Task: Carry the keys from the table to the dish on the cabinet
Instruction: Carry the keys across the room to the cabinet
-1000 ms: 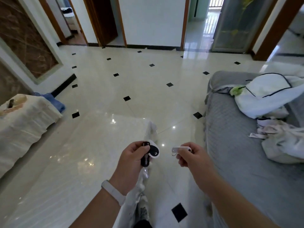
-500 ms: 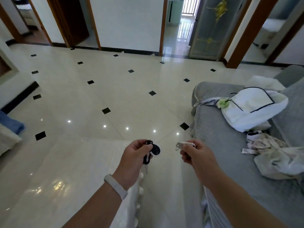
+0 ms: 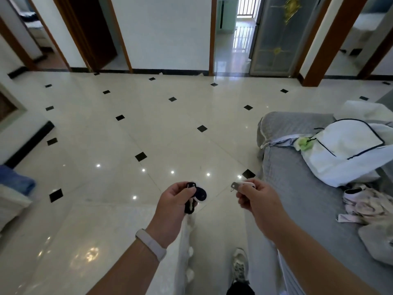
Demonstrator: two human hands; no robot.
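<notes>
We see a glossy, smooth tiled floor point(image 3: 119, 145), a matt quilted grey cloth sofa cover point(image 3: 297, 188), a shiny black plastic key fob point(image 3: 201, 193), and brown wooden door frames point(image 3: 327, 41)

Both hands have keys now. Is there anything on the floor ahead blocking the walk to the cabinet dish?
Nothing visible blocks the open tiled floor ahead. The left hand holds the black key fob, the right hand the white key tag. The grey sofa lies to the right. Cabinet and dish are out of view.

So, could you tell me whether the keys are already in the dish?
No, the left hand grips the black key fob and the right hand the white key.
</notes>
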